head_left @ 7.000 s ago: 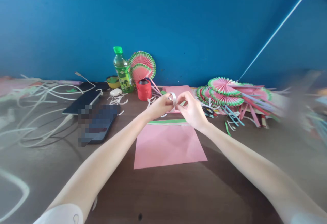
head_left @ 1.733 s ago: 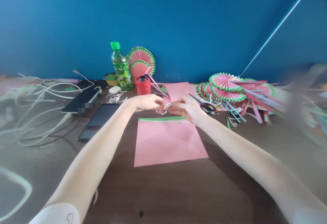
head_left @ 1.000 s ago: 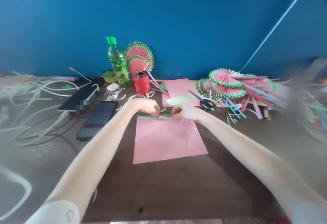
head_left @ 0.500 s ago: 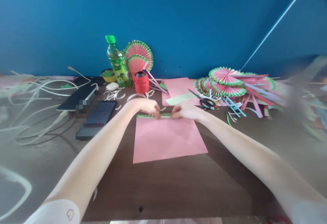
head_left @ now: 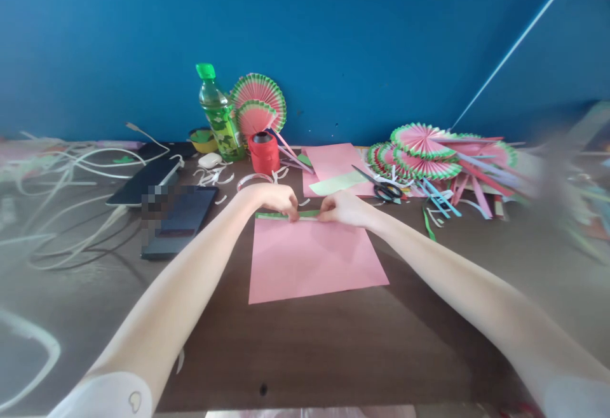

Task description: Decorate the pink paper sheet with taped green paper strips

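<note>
A pink paper sheet lies flat on the brown table, with a green strip along its far edge. My left hand and my right hand both rest on that far edge, fingers curled down and pressing on the green strip, a short gap between them. What the fingertips pinch, if anything, is too small to see. A clear tape ring lies on the table just behind my left hand.
Behind the sheet stand a red spool, a green bottle and upright paper fans. Black scissors lie on more pink paper. A pile of fans and strips is at right; phones and white cables at left.
Seven seconds ago both hands held a tape ring in the air. They came down onto the sheet's far edge and have stayed there, almost still, for the last second.
</note>
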